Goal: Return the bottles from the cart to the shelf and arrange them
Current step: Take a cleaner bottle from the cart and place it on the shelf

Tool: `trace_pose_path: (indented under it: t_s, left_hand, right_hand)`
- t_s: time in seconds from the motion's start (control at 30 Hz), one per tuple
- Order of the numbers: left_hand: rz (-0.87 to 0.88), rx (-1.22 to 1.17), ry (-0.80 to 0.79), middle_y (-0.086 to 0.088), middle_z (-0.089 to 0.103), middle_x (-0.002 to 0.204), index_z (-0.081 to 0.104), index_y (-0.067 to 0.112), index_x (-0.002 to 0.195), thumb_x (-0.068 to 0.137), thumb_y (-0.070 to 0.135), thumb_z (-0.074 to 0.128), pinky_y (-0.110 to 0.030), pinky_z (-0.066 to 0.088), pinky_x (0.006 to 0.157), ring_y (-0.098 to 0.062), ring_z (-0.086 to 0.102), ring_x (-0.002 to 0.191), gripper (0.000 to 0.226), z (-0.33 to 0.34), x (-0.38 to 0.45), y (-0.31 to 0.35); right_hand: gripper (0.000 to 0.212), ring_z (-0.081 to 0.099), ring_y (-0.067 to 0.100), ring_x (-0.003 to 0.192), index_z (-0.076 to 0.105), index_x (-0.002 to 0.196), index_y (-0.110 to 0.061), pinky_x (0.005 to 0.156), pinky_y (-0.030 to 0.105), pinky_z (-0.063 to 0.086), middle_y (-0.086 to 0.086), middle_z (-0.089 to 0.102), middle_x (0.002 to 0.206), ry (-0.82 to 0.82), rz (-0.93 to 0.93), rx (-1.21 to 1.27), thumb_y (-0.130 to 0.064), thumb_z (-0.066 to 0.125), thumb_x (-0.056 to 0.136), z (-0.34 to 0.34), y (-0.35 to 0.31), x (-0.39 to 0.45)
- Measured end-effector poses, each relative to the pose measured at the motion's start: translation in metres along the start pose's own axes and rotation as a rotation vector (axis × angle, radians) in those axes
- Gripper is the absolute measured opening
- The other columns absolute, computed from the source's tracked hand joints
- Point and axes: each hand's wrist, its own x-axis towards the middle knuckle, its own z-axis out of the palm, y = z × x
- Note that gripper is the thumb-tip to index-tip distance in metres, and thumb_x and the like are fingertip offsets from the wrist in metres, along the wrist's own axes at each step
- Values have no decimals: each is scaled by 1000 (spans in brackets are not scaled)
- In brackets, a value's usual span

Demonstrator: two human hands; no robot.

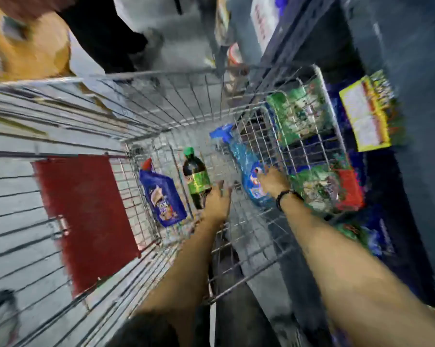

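Observation:
I look down into a wire cart [161, 106]. On its floor lie a dark bottle with a green cap and green label [195, 175], a blue pouch with a red cap [161, 196] to its left, and a large clear-blue bottle with a blue cap [246, 166] to its right. My left hand [217, 200] reaches in just right of the green-labelled bottle, fingers apart, holding nothing. My right hand [272, 180], with a dark band on the wrist, rests on the blue bottle's label; the blur hides whether the fingers grip it.
A red flap [83, 216] hangs on the cart's left wall. Outside the right wall stands a dark blue shelf [399, 71] with green packs [299, 113], red-green packs [331, 189] and a yellow box [369, 116]. Another person's dark legs [103, 36] stand beyond the cart.

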Motion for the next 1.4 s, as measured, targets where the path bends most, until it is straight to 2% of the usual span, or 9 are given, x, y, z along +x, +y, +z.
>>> trace_pose_path:
  t_s: [0.27, 0.47, 0.57, 0.8, 0.97, 1.03, 1.13, 1.3, 1.4]
  left_hand:
    - [-194, -645, -56, -15, 56, 128, 46, 1, 126, 99, 31, 32, -38, 44, 100, -20, 54, 105, 43, 66, 58, 15]
    - [-309, -809, -3, -17, 51, 137, 42, 6, 135, 98, 29, 35, -42, 44, 103, -28, 54, 118, 44, 76, 62, 14]
    - [-324, -874, -24, -20, 54, 134, 42, 3, 134, 98, 24, 38, -38, 49, 90, -28, 59, 106, 42, 68, 60, 13]
    - [-211, -760, -88, -8, 62, 102, 56, 8, 111, 92, 21, 53, -29, 49, 64, -20, 59, 85, 23, 9, 17, 13]
    - [27, -625, -350, 2, 70, 89, 60, 15, 104, 88, 15, 56, -27, 52, 66, -13, 63, 74, 16, -67, -22, 54]
    - [128, -520, -477, 9, 74, 77, 66, 16, 96, 88, 8, 53, -24, 54, 72, -11, 65, 75, 17, -98, -40, 83]
    - [259, -340, -625, 9, 75, 72, 71, 18, 83, 87, 1, 52, -21, 58, 69, -10, 67, 73, 26, -142, -74, 128]
    - [485, -209, -783, 0, 76, 88, 66, 13, 97, 72, -6, 62, -23, 60, 65, -11, 72, 76, 31, -189, -140, 194]
    - [645, -50, -777, -18, 62, 107, 53, -2, 116, 66, -10, 66, -31, 59, 72, -20, 67, 85, 52, -205, -179, 229]
  right_hand:
    - [45, 60, 35, 106, 58, 112, -2, 95, 44, 48, 23, 63, 118, -96, 127, 308, -35, 34, 94, 7, 23, 58]
    - [38, 67, 28, 86, 68, 92, -12, 76, 35, 54, 14, 71, 99, -79, 151, 412, -39, 42, 88, 8, 21, 69]
    - [33, 67, 29, 92, 66, 93, -16, 86, 44, 56, 13, 71, 105, -125, 136, 417, -42, 45, 87, 6, 18, 61]
    - [28, 62, 16, 67, 61, 87, -10, 54, 25, 50, 11, 66, 94, -297, -18, 460, -36, 51, 92, -26, -14, -6]
    - [13, 60, 17, 91, 54, 97, -18, 58, 22, 54, 6, 60, 109, -370, -102, 784, -29, 53, 91, -72, -29, -82]
    - [29, 57, 15, 102, 52, 118, -17, 73, 24, 55, 0, 59, 116, -345, -184, 859, -27, 54, 91, -96, -35, -116]
    - [36, 60, 11, 94, 50, 128, -13, 67, 16, 54, -5, 64, 108, -390, -379, 809, -18, 51, 92, -138, -44, -170]
    - [35, 66, 13, 99, 56, 119, -19, 77, 29, 58, 4, 65, 114, -385, -636, 669, -5, 56, 87, -194, -60, -250]
    - [52, 56, 30, 119, 51, 127, -19, 95, 52, 49, 14, 56, 132, -239, -747, 605, -4, 65, 80, -218, -63, -289]
